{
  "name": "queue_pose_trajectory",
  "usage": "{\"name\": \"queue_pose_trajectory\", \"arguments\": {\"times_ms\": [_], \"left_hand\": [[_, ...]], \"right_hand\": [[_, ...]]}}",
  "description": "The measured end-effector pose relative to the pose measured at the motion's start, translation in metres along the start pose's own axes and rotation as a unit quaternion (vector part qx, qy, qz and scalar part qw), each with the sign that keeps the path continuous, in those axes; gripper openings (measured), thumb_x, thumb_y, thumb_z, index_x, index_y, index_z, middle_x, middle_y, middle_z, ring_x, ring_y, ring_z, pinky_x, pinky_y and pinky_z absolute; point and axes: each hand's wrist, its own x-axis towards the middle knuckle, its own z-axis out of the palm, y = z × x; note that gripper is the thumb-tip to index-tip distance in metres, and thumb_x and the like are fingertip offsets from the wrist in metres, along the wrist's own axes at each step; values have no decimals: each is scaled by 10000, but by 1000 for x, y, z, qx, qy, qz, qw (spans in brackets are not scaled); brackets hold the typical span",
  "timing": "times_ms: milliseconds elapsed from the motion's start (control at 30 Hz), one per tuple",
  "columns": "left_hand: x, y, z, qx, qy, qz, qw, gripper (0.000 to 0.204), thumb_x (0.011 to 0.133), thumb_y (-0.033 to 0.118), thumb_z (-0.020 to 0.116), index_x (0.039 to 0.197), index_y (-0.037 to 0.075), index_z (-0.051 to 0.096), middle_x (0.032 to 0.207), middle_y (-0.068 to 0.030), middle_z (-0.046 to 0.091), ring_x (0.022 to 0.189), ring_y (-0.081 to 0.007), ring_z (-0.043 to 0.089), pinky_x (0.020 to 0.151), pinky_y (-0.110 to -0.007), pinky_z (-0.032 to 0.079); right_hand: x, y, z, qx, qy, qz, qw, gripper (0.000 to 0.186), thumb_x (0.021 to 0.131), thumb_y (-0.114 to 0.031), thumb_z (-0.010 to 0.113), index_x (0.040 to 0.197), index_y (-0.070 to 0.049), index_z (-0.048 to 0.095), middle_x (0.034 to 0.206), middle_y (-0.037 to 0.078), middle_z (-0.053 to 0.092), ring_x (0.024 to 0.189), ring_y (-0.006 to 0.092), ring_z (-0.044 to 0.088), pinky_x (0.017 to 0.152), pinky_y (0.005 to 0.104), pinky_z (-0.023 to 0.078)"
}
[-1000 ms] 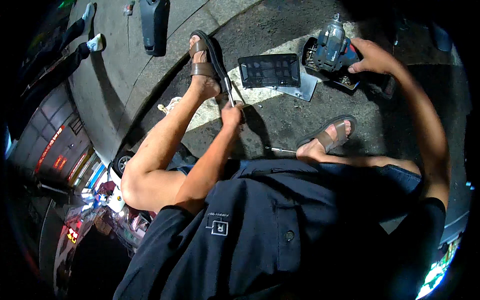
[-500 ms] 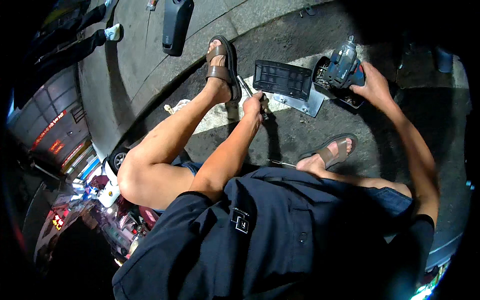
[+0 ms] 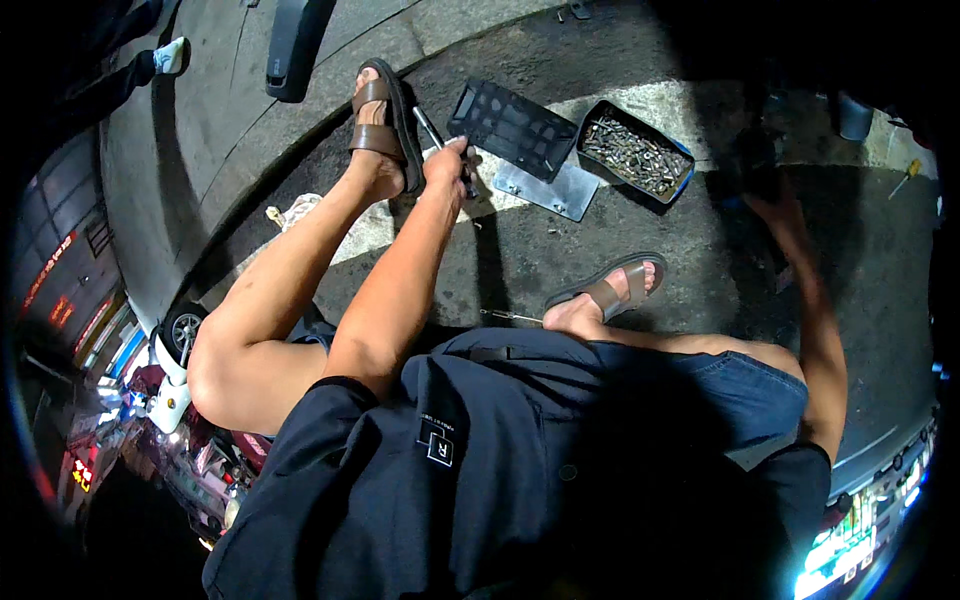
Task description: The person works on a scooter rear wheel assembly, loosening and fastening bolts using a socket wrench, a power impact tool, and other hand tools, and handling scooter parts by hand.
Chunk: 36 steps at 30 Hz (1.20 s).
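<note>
My left hand (image 3: 445, 165) is closed around a slim silver metal rod-like tool (image 3: 428, 126), which slants up beside my left sandal; its exact kind is hard to make out. On the right, deep in shadow, my right hand (image 3: 775, 205) grips a cordless impact wrench (image 3: 762, 165), only a dark outline here. Between the hands stands a black box (image 3: 618, 188) full of small bolts and screws. Left of it a black plastic ribbed cover (image 3: 512, 128) lies partly over a flat silver metal plate (image 3: 550, 192).
My sandalled feet (image 3: 376, 140) flank the work spot on dark pavement. A thin metal tool (image 3: 513, 316) lies by my right foot. A yellow-handled screwdriver (image 3: 906, 178) and a blue cup-like container (image 3: 855, 118) are at far right. Beyond the kerb lies a long black case (image 3: 295, 50).
My right hand has carried the impact wrench right, from above the bolt box into shadow, uncovering the bolts. My left hand keeps its tool. The whole view has shifted somewhat.
</note>
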Motion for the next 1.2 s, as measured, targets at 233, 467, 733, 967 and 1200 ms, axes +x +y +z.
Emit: {"name": "queue_pose_trajectory", "arguments": {"times_ms": [233, 467, 733, 967, 1200], "left_hand": [[-39, 100, 24, 65, -183, 123, 973, 142, 882, 205, 540, 894, 65, 564, 735, -53, 601, 482, -115, 443, 417, -268, 385], [-20, 136, -22, 183, -47, 178, 966, 205, 835, 222, 593, 1009, 115, 573, 672, 25, 521, 542, -86, 468, 469, -247, 341], [-44, 65, 37, 366, -106, 277, 882, 309, 830, 303, 611, 937, 13, 617, 673, -10, 555, 570, -101, 479, 532, -266, 386], [-43, 82, 26, 424, -156, 396, 799, 319, 840, 254, 598, 1018, -10, 605, 750, -55, 614, 654, -127, 518, 621, -290, 434], [-53, 218, 27, 449, -52, 366, 813, 357, 834, 315, 612, 1022, 12, 617, 699, -29, 585, 629, -98, 479, 548, -257, 383]], "right_hand": [[-26, 127, -17, -138, 32, 50, 989, 546, 722, -377, 705, 1110, -22, 558, 1059, 161, 616, 956, 323, 597, 826, 380, 457], [5, 55, -39, -386, -33, -105, 916, 343, 852, -342, 547, 1068, -83, 609, 1103, 147, 600, 983, 358, 575, 829, 409, 460], [70, -68, 80, -230, -63, -239, 941, 337, 807, -304, 620, 989, -21, 590, 948, 184, 586, 924, 351, 561, 796, 445, 460], [34, -34, 74, -192, -32, -339, 920, 164, 768, -190, 554, 856, -52, 570, 839, 172, 582, 818, 362, 566, 713, 452, 450], [-84, 36, 26, -218, -17, -213, 952, 185, 732, -135, 604, 882, -44, 547, 885, 181, 557, 813, 386, 546, 690, 460, 437]]}}
